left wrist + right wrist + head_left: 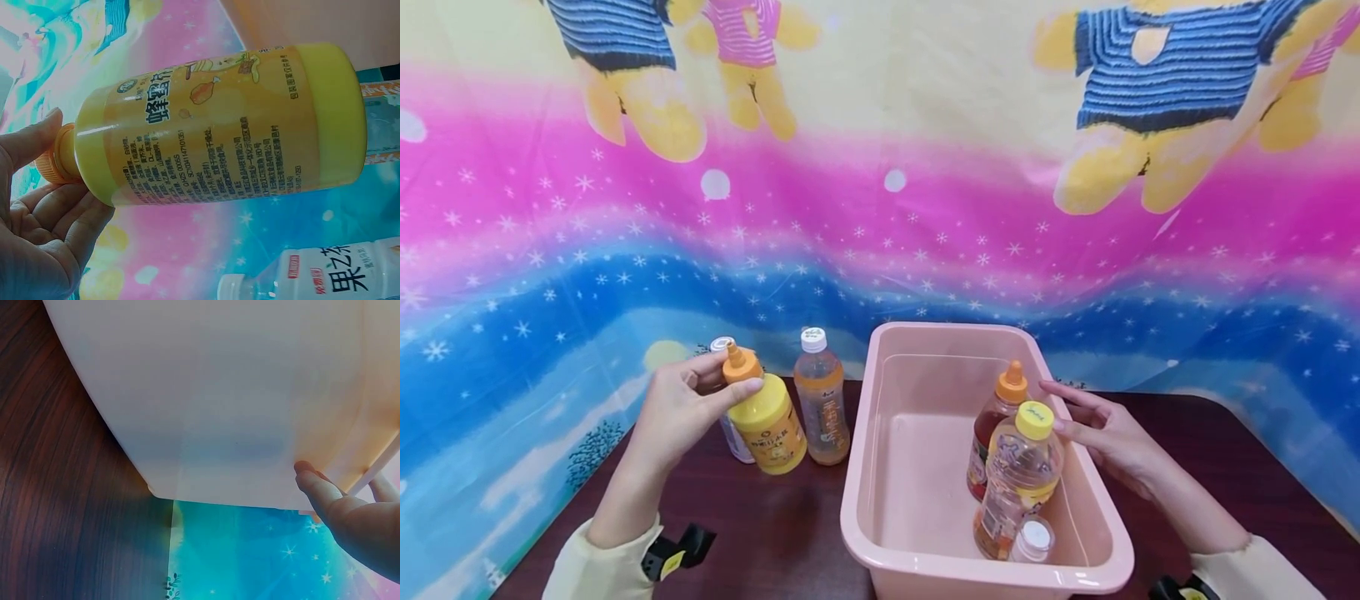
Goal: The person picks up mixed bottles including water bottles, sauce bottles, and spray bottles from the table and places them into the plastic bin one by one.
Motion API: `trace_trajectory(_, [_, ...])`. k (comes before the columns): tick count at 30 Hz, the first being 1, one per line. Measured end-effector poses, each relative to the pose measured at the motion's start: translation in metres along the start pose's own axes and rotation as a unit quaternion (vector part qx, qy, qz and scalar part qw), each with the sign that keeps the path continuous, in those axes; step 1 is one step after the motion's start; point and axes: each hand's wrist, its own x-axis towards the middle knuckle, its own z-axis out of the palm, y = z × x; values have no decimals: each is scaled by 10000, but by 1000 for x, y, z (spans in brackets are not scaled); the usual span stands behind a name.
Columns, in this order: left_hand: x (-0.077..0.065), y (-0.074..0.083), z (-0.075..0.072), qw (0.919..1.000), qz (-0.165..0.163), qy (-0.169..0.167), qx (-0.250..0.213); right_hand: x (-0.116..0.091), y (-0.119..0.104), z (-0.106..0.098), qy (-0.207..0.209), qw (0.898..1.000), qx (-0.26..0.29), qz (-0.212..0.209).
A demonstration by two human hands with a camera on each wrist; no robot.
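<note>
My left hand (688, 408) pinches a yellow squeeze bottle (772, 429) by its orange cap (60, 156), thumb on one side and fingers on the other. The bottle tilts slightly, its printed label showing in the left wrist view. My right hand (1112, 433) holds the right rim of a pink plastic tub (910, 562), with fingers against the outer wall in the right wrist view. Inside the tub at the right are an orange-capped bottle (981, 450) of dark red contents, a yellow-capped clear bottle (1022, 462) and a small white-capped bottle (1033, 540).
A white-capped bottle (822, 404) of orange drink stands between the yellow bottle and the tub. Partly hidden behind the yellow bottle is another labelled drink bottle (350, 275). The dark wooden table (775, 542) backs onto a colourful printed cloth (850, 208).
</note>
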Motion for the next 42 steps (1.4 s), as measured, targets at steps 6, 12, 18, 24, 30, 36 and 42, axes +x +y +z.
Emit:
trace_trajectory(6, [0, 8, -1, 9998, 109, 75, -115, 0, 0, 0, 25, 10000, -6, 29])
trace_trajectory(12, [1, 16, -1, 9988, 335, 123, -330, 0, 0, 0, 61, 10000, -10, 13])
trace_trajectory(18, [1, 23, -1, 9959, 763, 221, -435, 0, -1, 0, 52, 10000, 30, 11])
trace_trajectory(24, [2, 30, -1, 9949, 801, 425, -432, -1, -2, 1, 37, 10000, 59, 9])
trace_trajectory(30, [2, 36, 0, 9921, 950, 585, -576, -1, -2, 1, -79, 9998, 182, -79])
trace_trajectory(36, [3, 44, 0, 9886, 1097, 607, -829, -1, -1, 1, -99, 9998, 180, -77])
trace_trajectory(42, [5, 50, 2, 9862, 1172, 611, -995, -1, -2, 1, -83, 9998, 145, -78])
